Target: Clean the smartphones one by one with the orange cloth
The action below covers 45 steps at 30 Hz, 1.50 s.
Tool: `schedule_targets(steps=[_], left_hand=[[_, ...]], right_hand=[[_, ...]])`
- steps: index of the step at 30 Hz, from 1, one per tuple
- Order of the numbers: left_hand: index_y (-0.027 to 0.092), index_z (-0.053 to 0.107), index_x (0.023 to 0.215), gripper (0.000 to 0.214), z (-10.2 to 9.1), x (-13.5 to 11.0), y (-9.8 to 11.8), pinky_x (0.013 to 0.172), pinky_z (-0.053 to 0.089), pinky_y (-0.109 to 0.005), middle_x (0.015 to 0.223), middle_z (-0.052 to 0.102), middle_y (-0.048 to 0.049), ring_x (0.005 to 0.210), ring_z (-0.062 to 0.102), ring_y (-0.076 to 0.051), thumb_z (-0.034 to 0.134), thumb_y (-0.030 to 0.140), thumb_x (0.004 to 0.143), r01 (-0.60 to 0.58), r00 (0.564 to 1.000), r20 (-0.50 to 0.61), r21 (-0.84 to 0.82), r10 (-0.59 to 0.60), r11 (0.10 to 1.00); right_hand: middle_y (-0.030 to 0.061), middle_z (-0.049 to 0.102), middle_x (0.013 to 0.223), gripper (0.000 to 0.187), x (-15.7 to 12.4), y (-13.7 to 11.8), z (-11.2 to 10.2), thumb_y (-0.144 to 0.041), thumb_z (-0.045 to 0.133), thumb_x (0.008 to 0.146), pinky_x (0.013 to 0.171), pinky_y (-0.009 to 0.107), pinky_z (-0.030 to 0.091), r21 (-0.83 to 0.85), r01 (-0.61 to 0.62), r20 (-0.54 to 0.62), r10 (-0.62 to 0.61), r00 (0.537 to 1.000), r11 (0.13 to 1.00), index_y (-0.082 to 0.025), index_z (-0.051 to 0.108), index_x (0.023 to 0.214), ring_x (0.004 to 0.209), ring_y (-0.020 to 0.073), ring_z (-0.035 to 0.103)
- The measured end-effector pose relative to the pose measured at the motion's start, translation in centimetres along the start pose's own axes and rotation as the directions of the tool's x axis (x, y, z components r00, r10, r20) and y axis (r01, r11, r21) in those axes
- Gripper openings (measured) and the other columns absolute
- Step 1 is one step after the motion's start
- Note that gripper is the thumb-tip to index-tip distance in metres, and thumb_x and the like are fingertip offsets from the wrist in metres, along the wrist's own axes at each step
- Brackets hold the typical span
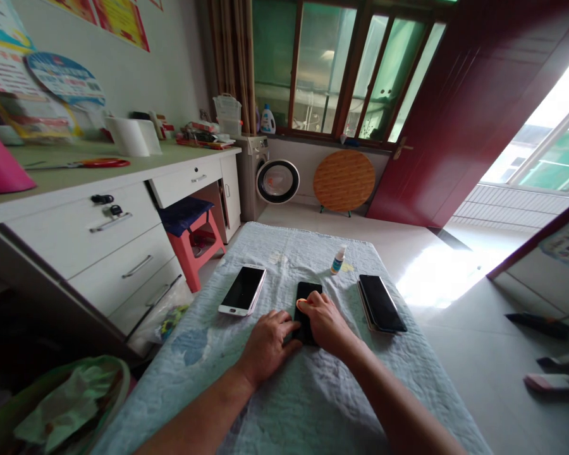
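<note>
A black smartphone (308,289) lies face up on the cloth-covered table in front of me. My left hand (271,341) grips its lower left edge, with fingers and thumb against the side. In my right hand (326,321) is a small round orange-edged pad (302,304), pinched in closed fingers and touching the phone's screen; most of the pad is hidden. To the left lies a white smartphone (243,289) with a dark screen. On the right, another black smartphone (382,303) rests on something light-coloured. A small spray bottle (338,260) stands upright beyond the phones.
A pale blue quilted cloth (208,379) covers the table. Along the left runs a white desk (109,234) with scissors (99,163) and a paper roll (131,136). A pink stool (196,243) and a waste bin (118,379) stand nearby. The red door (422,126) is at the right.
</note>
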State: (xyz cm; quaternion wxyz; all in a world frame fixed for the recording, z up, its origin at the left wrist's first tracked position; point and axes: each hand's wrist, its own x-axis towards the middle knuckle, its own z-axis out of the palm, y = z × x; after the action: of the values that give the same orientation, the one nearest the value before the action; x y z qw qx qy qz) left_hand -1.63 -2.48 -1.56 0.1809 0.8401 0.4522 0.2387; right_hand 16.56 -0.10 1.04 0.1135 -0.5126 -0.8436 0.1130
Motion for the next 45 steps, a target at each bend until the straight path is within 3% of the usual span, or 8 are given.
schedule_targets(steps=[5, 15, 21, 30, 34, 39, 45], left_hand=[[0.021, 0.065, 0.102, 0.023, 0.0, 0.0, 0.0, 0.084, 0.045, -0.036, 0.097, 0.065, -0.0044, 0.093, 0.058, -0.025, 0.062, 0.039, 0.089, -0.017, 1.0, -0.024, -0.029, 0.016, 0.999], [0.021, 0.062, 0.104, 0.022, 0.2, 0.1, 0.0, 0.087, 0.046, -0.038, 0.1, 0.065, -0.0051, 0.097, 0.059, -0.026, 0.064, 0.035, 0.087, 0.016, 0.999, -0.032, -0.046, -0.017, 0.999], [0.021, 0.051, 0.128, 0.052, 0.5, -0.1, -0.4, 0.097, 0.045, -0.042, 0.12, 0.061, -0.0088, 0.111, 0.058, -0.028, 0.069, 0.036, 0.082, 0.039, 0.995, -0.083, -0.107, -0.048, 0.993], [0.022, 0.063, 0.124, 0.042, 0.3, 0.0, -0.4, 0.105, 0.042, -0.044, 0.132, 0.06, -0.0082, 0.121, 0.055, -0.028, 0.069, 0.03, 0.082, 0.026, 0.999, -0.041, -0.049, -0.028, 0.998], [0.022, 0.069, 0.115, 0.035, 0.1, 0.0, -0.3, 0.102, 0.044, -0.046, 0.131, 0.062, -0.0073, 0.118, 0.057, -0.028, 0.073, 0.028, 0.081, 0.034, 0.999, -0.011, -0.031, -0.034, 0.999], [0.022, 0.068, 0.116, 0.035, -0.1, 0.0, -0.1, 0.101, 0.045, -0.046, 0.13, 0.064, -0.0076, 0.115, 0.059, -0.028, 0.072, 0.029, 0.082, 0.018, 1.0, -0.013, -0.035, -0.018, 0.999], [0.022, 0.064, 0.123, 0.043, 0.0, 0.0, -0.3, 0.101, 0.044, -0.046, 0.131, 0.063, -0.0085, 0.116, 0.058, -0.029, 0.068, 0.042, 0.085, 0.004, 1.0, -0.016, -0.057, -0.005, 0.998]], right_hand=[[0.0037, 0.052, 0.096, 0.016, -1.3, -0.1, -0.4, -0.018, 0.048, 0.094, 0.077, 0.026, 0.032, 0.076, 0.057, 0.03, -0.059, 0.998, 0.995, -0.022, 0.064, 0.096, 0.086, 0.0156, 0.045], [0.0043, 0.052, 0.094, 0.023, -0.9, 0.3, 0.7, -0.017, 0.044, 0.096, 0.077, 0.026, 0.033, 0.061, -0.041, -0.091, 0.047, 0.995, 0.997, -0.022, 0.066, 0.099, 0.087, 0.0165, 0.045], [0.0029, 0.053, 0.091, 0.025, -1.6, -0.4, 0.4, -0.013, 0.047, 0.094, 0.076, 0.026, 0.033, 0.121, 0.1, -0.005, -0.1, 0.995, 0.988, -0.023, 0.069, 0.093, 0.085, 0.0151, 0.045], [0.0003, 0.051, 0.08, 0.029, -2.2, 0.0, -2.1, -0.007, 0.045, 0.087, 0.076, 0.024, 0.035, 0.265, 0.179, 0.123, -0.218, 0.968, 0.947, -0.02, 0.067, 0.074, 0.081, 0.0123, 0.048], [-0.0006, 0.05, 0.073, 0.028, -2.4, 1.1, -3.1, -0.011, 0.048, 0.088, 0.07, 0.023, 0.035, 0.3, 0.14, 0.175, -0.199, 0.964, 0.944, -0.019, 0.063, 0.066, 0.075, 0.0117, 0.048], [0.0002, 0.051, 0.074, 0.029, -2.5, 2.0, -3.1, -0.017, 0.048, 0.093, 0.069, 0.023, 0.035, 0.292, 0.128, 0.166, -0.182, 0.969, 0.948, -0.019, 0.066, 0.07, 0.073, 0.0119, 0.048], [0.0027, 0.052, 0.081, 0.032, -1.8, 2.1, -0.9, -0.025, 0.041, 0.099, 0.071, 0.026, 0.035, 0.156, 0.016, 0.005, -0.017, 1.0, 0.988, -0.019, 0.066, 0.081, 0.076, 0.014, 0.047]])
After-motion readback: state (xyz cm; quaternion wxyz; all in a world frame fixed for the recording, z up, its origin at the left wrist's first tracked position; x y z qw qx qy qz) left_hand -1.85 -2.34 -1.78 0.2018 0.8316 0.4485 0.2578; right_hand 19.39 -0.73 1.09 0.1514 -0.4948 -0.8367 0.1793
